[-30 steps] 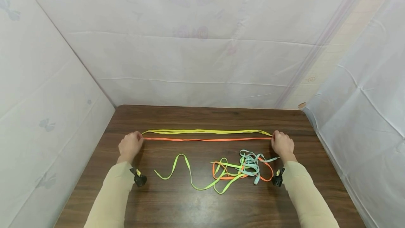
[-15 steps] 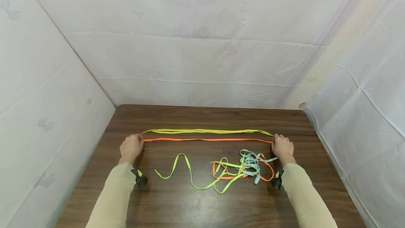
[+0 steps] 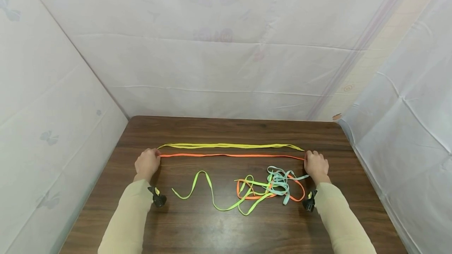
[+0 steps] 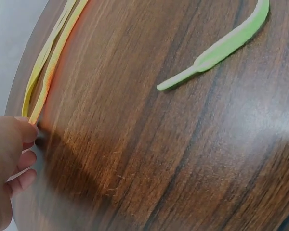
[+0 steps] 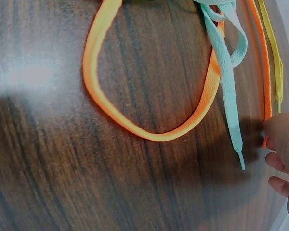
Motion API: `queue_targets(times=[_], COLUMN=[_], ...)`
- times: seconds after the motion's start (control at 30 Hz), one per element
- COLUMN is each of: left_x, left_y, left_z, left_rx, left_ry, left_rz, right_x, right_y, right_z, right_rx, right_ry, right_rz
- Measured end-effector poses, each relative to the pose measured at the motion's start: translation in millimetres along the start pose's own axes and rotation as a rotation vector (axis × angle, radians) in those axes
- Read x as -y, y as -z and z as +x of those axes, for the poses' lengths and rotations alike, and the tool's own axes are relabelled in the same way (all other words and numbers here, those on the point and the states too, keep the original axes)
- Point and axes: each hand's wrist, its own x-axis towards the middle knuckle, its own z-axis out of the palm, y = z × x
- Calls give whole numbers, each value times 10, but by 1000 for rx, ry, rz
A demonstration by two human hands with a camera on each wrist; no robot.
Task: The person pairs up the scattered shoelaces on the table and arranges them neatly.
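An orange shoelace (image 3: 226,155) runs nearly straight across the table between both hands. My left hand (image 3: 147,164) pinches its left end between thumb and fingertips, as the left wrist view shows. At the other end, my right hand (image 3: 316,164) pinches the lace, and a short orange tip pokes out below the fingers in the right wrist view. Just beyond it lie several yellow shoelaces (image 3: 226,146), side by side and roughly parallel to the orange one. In the right wrist view, a yellow lace tip (image 5: 279,94) lies close to the right fingers.
Nearer my body, a light-blue shoelace (image 3: 279,181) sits tangled over another orange shoelace (image 3: 300,185) and a yellow-green shoelace (image 3: 226,209), whose loose end curves left. The brown wooden table (image 3: 226,230) is bordered by pale cloth walls (image 3: 226,69).
The right hand has shifted slightly toward my body, bringing the orange shoelace's right end away from the yellow laces. The left hand has moved a little to the right.
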Motion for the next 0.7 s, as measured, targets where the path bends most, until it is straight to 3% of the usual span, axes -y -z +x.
queue_targets(times=[0.2,0.53,0.7], left_x=[37,102,72], left_y=[23,95,122], left_z=[-42,-87,-116], left_rx=[-21,-40,-57], left_ry=[-15,-58,-117], left_rz=[-15,8,16], right_x=[-3,-60,-70], right_y=[-33,-15,8], right_z=[-36,-113,-159], right_rx=[-27,0,0], right_ry=[13,47,65], right_rz=[18,17,8])
